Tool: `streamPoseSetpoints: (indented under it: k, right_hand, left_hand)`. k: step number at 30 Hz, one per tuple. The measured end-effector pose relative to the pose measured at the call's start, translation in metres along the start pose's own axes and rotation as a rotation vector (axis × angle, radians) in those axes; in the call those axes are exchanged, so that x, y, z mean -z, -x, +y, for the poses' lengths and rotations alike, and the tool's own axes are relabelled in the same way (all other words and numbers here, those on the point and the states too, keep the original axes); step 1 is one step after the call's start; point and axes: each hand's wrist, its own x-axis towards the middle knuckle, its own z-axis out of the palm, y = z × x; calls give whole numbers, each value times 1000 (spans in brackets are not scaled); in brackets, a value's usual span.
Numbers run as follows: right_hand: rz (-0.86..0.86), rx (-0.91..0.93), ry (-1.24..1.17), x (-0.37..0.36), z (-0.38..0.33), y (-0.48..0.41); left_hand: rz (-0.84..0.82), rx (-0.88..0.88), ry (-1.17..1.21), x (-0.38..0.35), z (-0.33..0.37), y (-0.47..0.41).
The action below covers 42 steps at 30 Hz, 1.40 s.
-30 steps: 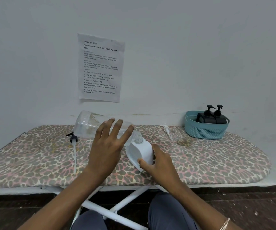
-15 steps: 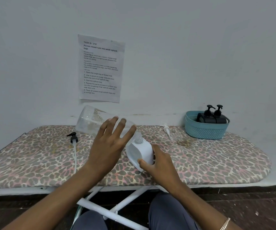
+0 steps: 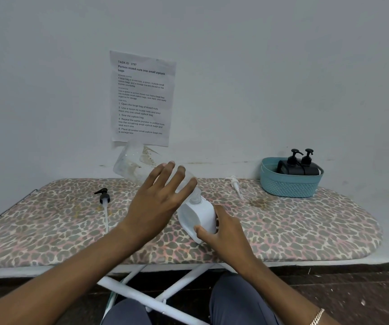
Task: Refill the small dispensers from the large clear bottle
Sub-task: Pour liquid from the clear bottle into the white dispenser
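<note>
Count on inspection. Large clear bottle [image 3: 137, 163]: one. Small dispensers: three in all. That is one white dispenser [image 3: 198, 214] and two black dispensers [image 3: 286, 169], [image 3: 311, 171], each with its pump fitted. Loose pumps lying on the board: two, a black pump [image 3: 103, 195] and a white pump [image 3: 235, 184]. Teal basket [image 3: 289, 186]: one. Ironing board [image 3: 306, 226] with patterned cover: one. Printed sheet [image 3: 143, 99] on the wall: one. Hands in view: two — left hand [image 3: 156, 202], right hand [image 3: 226, 233]. Chain bracelet [image 3: 316, 316]: one.
</note>
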Motion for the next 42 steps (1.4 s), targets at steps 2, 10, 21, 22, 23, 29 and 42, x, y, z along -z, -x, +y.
streamPoseSetpoints:
  k: [2,10,21,22,23,29,42]
  right_hand:
    - [6,1,2,-1,0,0]
    - [25,5,3,-2,2,-1]
    - [20,-9,16,-4,4,-2]
    - [18,-9,17,-4,4,-2]
    - [16,-8,18,-3,4,-2]
    - [13,0,8,-2,4,-2]
    - [23,13,1,-3,5,-2]
  left_hand:
    - [11,-16,0,1,-1,-2]
    - [32,-87,-14,8,-5,-9]
    - [58,-244,-42,19,-12,-21]
    - [55,-256,-50,18,-13,-22]
    - [49,-269,-57,18,-14,-23]
    - [44,-367,-61,18,-23,-33]
    - [76,-554,-111,23,-27,-48]
